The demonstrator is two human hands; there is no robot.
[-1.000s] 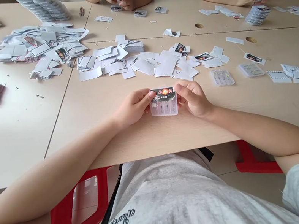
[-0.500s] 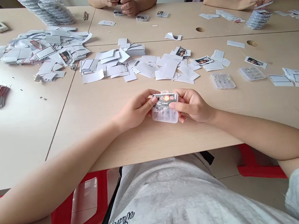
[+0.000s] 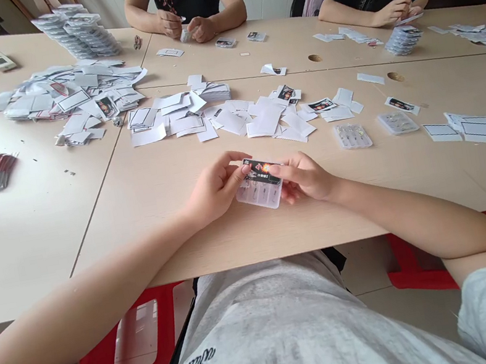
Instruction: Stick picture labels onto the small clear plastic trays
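Between my two hands is a small clear plastic box [image 3: 258,195] with compartments and tiny pieces inside. A dark printed label [image 3: 262,171] with a bright burst lies across its upper part. My left hand [image 3: 218,187] is closed on the box's left edge, its thumb on the label's left end. With its thumb on the label's right part, my right hand [image 3: 306,176] grips the right side. Fingers behind the box are partly hidden. The box is tilted above the table near its front edge. To the right lie a filled clear box [image 3: 353,135] and another clear box [image 3: 397,123].
Loose paper labels [image 3: 260,117] spread across the table beyond my hands, with a larger heap [image 3: 45,104] at left. Stacked boxes [image 3: 78,35] stand at the far left. A co-worker's hands [image 3: 185,26] hold something small; another co-worker [image 3: 392,11] sits at right beside a box stack [image 3: 403,39].
The label now lies flatter along the box's upper part, and the right thumb has moved up onto it. The box is turned slightly clockwise. The whole view has shifted a little.
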